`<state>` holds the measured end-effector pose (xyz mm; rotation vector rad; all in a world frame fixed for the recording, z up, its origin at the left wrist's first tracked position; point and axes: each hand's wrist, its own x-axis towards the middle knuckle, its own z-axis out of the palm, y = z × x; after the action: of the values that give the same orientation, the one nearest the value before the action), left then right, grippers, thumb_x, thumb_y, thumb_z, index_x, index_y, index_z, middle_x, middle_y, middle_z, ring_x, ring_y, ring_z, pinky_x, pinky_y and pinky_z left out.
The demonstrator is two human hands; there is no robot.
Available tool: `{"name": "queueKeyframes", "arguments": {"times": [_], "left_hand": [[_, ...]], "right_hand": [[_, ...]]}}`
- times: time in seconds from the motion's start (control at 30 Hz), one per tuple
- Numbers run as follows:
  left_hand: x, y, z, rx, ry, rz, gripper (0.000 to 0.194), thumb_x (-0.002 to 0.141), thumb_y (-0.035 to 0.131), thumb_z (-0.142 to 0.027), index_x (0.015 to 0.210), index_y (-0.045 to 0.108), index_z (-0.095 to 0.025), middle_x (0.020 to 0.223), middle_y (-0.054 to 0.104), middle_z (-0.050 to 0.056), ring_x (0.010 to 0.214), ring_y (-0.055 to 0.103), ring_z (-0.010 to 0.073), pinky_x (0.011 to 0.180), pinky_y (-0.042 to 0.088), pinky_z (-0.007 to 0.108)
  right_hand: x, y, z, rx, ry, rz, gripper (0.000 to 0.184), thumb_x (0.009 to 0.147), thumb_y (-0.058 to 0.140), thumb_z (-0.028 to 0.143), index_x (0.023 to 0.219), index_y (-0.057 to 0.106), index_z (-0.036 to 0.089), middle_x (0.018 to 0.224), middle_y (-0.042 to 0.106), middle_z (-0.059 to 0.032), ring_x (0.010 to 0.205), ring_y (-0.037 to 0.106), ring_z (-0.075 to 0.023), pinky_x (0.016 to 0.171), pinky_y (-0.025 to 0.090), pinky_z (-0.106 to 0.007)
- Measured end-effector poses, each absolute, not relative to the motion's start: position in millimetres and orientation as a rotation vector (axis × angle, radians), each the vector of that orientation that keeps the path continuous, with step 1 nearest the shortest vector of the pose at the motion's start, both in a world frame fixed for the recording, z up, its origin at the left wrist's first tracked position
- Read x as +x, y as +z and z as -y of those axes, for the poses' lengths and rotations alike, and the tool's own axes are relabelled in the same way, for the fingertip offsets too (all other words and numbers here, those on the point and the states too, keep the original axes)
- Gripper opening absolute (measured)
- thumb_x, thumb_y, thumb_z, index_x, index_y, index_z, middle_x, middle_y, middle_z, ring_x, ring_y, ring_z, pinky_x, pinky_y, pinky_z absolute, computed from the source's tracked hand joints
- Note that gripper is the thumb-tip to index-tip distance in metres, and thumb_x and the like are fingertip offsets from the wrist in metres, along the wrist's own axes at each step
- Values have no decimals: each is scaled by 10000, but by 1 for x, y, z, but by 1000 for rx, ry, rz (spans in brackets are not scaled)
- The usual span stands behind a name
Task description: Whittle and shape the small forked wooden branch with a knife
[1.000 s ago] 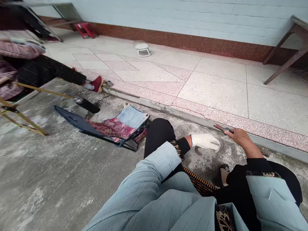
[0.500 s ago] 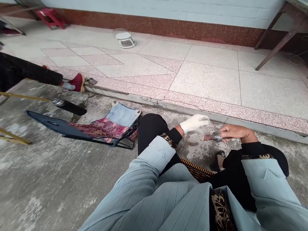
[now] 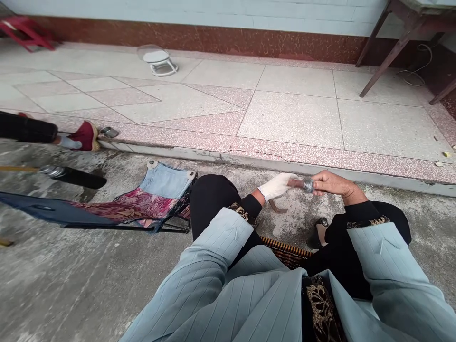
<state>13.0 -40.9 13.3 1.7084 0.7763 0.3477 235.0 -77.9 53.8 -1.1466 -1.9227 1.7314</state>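
My left hand (image 3: 278, 186), in a white knitted glove, is closed round one end of a short brown stick (image 3: 294, 183). A coil of silvery wire (image 3: 307, 185) is wound about the stick's other end. Bare fingers of my right hand (image 3: 333, 184) pinch at that coil from the right. Just below the glove shows a curved, rusty-brown strip (image 3: 278, 207); whether it lies on the ground or hangs from my hand, I cannot tell. Both hands are in front of my knees.
A low tiled step (image 3: 256, 160) runs across in front of me. To the left stand a folding fabric chair (image 3: 142, 202) and a dark cylinder (image 3: 74, 176), with another person's red shoe (image 3: 86, 135) beyond. A white stool (image 3: 160, 62) and wooden table (image 3: 406, 28) are farther back.
My gloved left hand, earlier apart from the stick, now grips its brown end. The coil and my right hand have come left and up in view. The view has turned right.
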Motion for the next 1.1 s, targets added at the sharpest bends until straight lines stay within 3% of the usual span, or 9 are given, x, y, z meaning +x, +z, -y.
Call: {"name": "queueKeyframes", "arguments": {"times": [0.2,0.37,0.53,0.67,0.77,0.93,1.1], "left_hand": [[18,9,56,1832,129,-619,275,838,530,-393,761,624,-146,613,571,6,550,473,104,545,354,231],[13,13,51,1940,88,-525,285,835,539,-406,728,608,-152,611,545,-9,562,449,100,543,316,224],[0,18,40,1844,139,-453,313,855,505,-417,803,622,-131,643,520,-12,570,437,87,549,313,214],[-6,17,35,1642,246,-481,296,814,554,-411,817,610,-121,672,535,-7,565,427,76,553,329,211],[-3,17,34,1544,368,-578,275,800,573,-398,841,589,-127,650,516,-23,547,423,69,546,340,208],[12,11,37,1542,431,-575,230,821,526,-345,800,579,-122,722,566,7,550,419,59,529,331,201],[24,-2,44,1547,405,-706,274,819,543,-401,836,572,-130,684,539,-10,548,457,76,511,354,205]], "right_hand": [[243,36,63,-1769,987,1506,527,773,515,664,680,608,154,572,550,-25,496,467,-120,501,358,-254],[245,29,58,-2223,658,1840,498,776,524,646,746,671,172,611,589,-58,576,526,-182,519,307,-283],[246,33,61,-2212,918,1987,522,832,478,623,628,630,167,598,605,-73,572,547,-174,544,341,-287],[246,36,69,-1899,1566,2157,548,761,547,691,642,631,162,597,608,-57,515,514,-141,521,374,-276],[245,44,76,-1391,1970,2226,540,802,524,663,654,621,153,564,572,-16,494,485,-107,518,388,-249],[244,58,77,-1039,2006,2155,469,842,551,565,715,623,119,632,593,-21,518,475,-81,536,396,-228],[237,57,76,-1299,1656,2056,506,778,568,625,771,614,121,654,581,-31,551,497,-110,553,411,-254]]}}
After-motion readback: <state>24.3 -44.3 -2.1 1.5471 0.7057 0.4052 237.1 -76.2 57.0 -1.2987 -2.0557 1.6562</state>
